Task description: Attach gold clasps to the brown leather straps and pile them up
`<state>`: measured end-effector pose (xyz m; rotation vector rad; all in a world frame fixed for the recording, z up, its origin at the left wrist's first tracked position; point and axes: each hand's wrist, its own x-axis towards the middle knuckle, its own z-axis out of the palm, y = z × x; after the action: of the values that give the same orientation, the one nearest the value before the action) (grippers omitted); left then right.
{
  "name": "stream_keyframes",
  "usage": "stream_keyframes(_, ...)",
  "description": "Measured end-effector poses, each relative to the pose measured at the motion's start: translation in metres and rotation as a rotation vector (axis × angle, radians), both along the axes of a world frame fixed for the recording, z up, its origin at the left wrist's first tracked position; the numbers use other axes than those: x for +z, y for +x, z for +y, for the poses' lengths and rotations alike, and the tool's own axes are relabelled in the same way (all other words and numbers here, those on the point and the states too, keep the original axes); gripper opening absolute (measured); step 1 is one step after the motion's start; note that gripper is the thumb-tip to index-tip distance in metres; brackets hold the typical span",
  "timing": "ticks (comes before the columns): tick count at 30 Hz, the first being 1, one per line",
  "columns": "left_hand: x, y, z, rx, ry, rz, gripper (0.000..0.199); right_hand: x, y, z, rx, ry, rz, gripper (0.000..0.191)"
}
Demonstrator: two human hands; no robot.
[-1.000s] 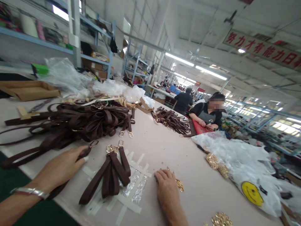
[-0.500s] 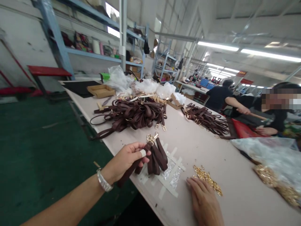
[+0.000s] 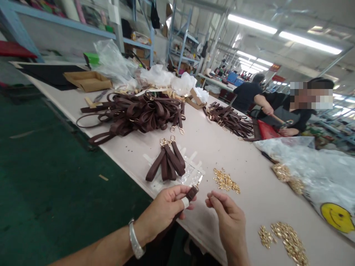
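Observation:
My left hand (image 3: 162, 208) is closed around a brown strap (image 3: 192, 192), whose end with a gold-coloured clasp sticks out past the thumb. A pale tape wraps that thumb. Just to the right, my right hand (image 3: 229, 218) has thumb and fingertips pinched together; whatever is between them is too small to make out. A few looped brown straps (image 3: 168, 164) with gold clasps lie fanned out beyond the left hand, partly over a clear taped-down sheet (image 3: 191, 173). Small gold metal pieces (image 3: 226, 180) are heaped beyond the right hand.
A big heap of brown straps (image 3: 144, 112) lies farther back, with another pile (image 3: 230, 120) to its right. More gold pieces (image 3: 290, 240) sit at lower right, near a clear plastic bag (image 3: 310, 166). A cardboard tray (image 3: 88, 81) stands far left. Two people work across the table.
My left hand has drawn the strap away from the fanned bundle, toward me and the right. My right hand has lifted off the gold pieces, fingers now pinched. The view has shifted right and down.

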<state>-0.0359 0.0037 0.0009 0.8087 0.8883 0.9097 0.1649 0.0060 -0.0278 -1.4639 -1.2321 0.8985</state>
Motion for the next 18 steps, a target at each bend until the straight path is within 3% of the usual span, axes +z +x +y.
stream_keyframes(5, -0.004, 0.010, 0.001, -0.091, 0.097, 0.009, 0.028, 0.015, -0.027, -0.021, 0.131, -0.040, 0.223, 0.023)
stream_keyframes(11, -0.001, 0.013, -0.001, -0.095, 0.132, 0.049, 0.030, 0.011, -0.024, -0.021, 0.107, -0.125, 0.220, 0.023)
stream_keyframes(18, -0.007, 0.015, -0.004, -0.132, 0.138, 0.107, 0.034, 0.006, -0.020, -0.023, 0.162, -0.100, 0.207, 0.016)
